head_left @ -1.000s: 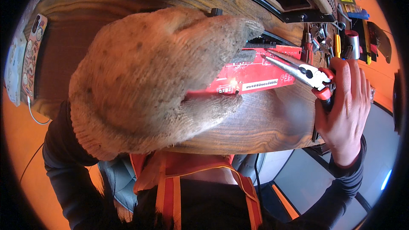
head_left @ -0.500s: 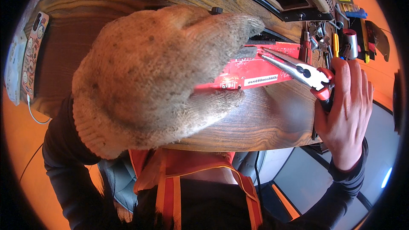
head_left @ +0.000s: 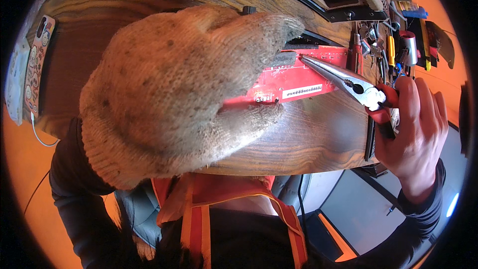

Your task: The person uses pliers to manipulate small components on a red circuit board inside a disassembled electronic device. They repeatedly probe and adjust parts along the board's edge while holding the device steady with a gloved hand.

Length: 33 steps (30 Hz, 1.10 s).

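Observation:
My left hand (head_left: pixel 169 79) wears a thick, soiled off-white knit glove. Its fingers are closed on the left part of a red circuit board (head_left: pixel 271 82), which shows a white label strip and small solder points. My bare right hand (head_left: pixel 416 127) is wrapped round the red-and-black handles of long-nose pliers (head_left: pixel 348 79). The plier jaws are together, with their tips at the end of a grey block (head_left: pixel 285 60) on the board's upper side. Whether the tips grip anything is too small to tell. The glove hides the rest of the board.
Below lies a dark wood-grain table (head_left: pixel 318 139). A phone (head_left: pixel 40 65) in a patterned case, with a white cable, rests at the left. A black-framed device (head_left: pixel 348 17) stands at the far right. Pliers, a yellow-handled tool (head_left: pixel 391 52) and other tools crowd the right edge.
The plier jaws, slightly apart before, have come together. My right hand has shifted a little right and toward me. The gloved hand and board have moved slightly left.

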Available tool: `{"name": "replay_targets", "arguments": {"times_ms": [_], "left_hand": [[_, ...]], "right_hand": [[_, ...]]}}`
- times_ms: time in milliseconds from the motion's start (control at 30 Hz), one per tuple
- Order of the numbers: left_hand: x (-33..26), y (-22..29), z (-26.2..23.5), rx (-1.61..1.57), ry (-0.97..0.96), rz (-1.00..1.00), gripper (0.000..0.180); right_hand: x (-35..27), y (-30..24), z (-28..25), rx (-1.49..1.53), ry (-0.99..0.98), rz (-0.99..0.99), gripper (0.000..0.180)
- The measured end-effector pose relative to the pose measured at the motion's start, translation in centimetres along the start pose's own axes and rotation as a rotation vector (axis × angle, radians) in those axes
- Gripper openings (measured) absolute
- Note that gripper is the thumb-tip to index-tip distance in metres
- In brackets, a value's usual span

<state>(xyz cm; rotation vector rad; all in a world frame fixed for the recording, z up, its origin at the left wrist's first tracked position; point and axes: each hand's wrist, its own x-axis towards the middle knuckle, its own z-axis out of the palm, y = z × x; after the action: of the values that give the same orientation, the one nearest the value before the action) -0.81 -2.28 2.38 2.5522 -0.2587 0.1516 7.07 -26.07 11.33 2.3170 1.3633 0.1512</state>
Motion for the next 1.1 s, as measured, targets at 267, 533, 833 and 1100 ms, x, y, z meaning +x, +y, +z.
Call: {"name": "replay_targets", "arguments": {"times_ms": [267, 533, 833, 1100], "left_hand": [[-0.3, 0.4, -0.6, -0.076, -0.116, -0.072, 0.063], [0.4, -0.6, 0.5, -0.064, 0.06, 0.027, 0.064], [0.1, -0.7, 0.0, -0.026, -0.038, -0.028, 0.063], [0.1, -0.9, 0.0, -0.04, -0.045, -0.032, 0.064]], "right_hand": [[-0.1, -1.1, 0.6, 0.665, -0.24, 0.286, 0.027], [-0.6, -2.9, 1.9, 1.535, -0.61, 0.086, 0.022], [-1.7, -2.0, 3.3, 2.173, -0.835, 0.481, 0.033], [-2.9, -1.2, 4.0, 2.399, -0.916, 0.47, 0.045]]}}
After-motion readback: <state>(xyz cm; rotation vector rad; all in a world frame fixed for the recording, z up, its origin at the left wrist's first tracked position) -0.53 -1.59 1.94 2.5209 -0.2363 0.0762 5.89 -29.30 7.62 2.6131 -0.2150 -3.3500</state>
